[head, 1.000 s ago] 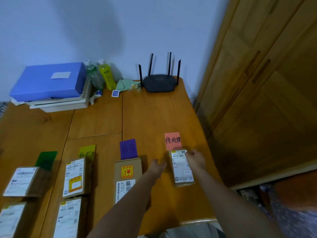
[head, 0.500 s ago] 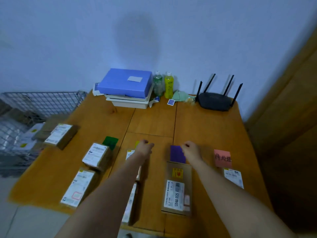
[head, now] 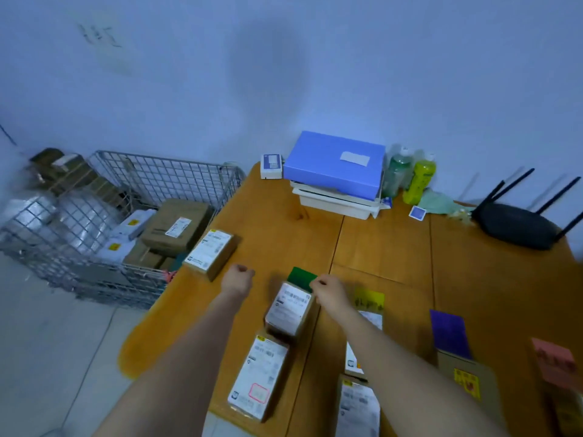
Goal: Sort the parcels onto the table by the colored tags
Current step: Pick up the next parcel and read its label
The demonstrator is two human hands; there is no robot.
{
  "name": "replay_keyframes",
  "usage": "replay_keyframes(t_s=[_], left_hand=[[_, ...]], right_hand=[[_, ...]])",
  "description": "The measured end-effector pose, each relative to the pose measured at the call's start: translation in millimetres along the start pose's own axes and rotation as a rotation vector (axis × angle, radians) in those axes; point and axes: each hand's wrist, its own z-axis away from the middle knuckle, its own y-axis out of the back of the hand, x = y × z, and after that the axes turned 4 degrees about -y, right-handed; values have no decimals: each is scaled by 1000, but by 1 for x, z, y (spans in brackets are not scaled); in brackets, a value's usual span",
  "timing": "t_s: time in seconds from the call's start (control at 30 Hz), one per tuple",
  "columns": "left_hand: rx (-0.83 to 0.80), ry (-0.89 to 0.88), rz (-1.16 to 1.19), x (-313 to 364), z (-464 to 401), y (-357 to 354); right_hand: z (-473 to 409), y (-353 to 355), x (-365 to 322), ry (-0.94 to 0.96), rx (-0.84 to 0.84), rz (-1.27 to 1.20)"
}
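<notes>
Both hands, left (head: 237, 277) and right (head: 328, 290), hover loosely curled over the worktop (head: 388, 247); parcels (head: 288, 307) lie by coloured tags (head: 302, 275); a wire basket (head: 157, 175) stands left.

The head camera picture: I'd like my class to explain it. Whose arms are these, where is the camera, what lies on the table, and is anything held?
The camera sits on a person's head, looking down at their bare arms. The left hand and right hand are loosely closed above the wooden table; neither holds anything. Cardboard parcels lie in rows below colored tags: green tag, yellow tag, purple tag, pink tag. One parcel lies apart near the wire basket, which holds more parcels.
</notes>
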Motion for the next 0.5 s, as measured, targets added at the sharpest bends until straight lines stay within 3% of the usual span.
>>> replay_keyframes(t_s=[0.27, 0.5], left_hand=[[179, 114, -70, -37, -53, 65], [263, 78, -139, -40, -110, 86]], right_hand=[[-32, -113, -59, -86, -340, 119], [-74, -171, -80, -273, -351, -97]])
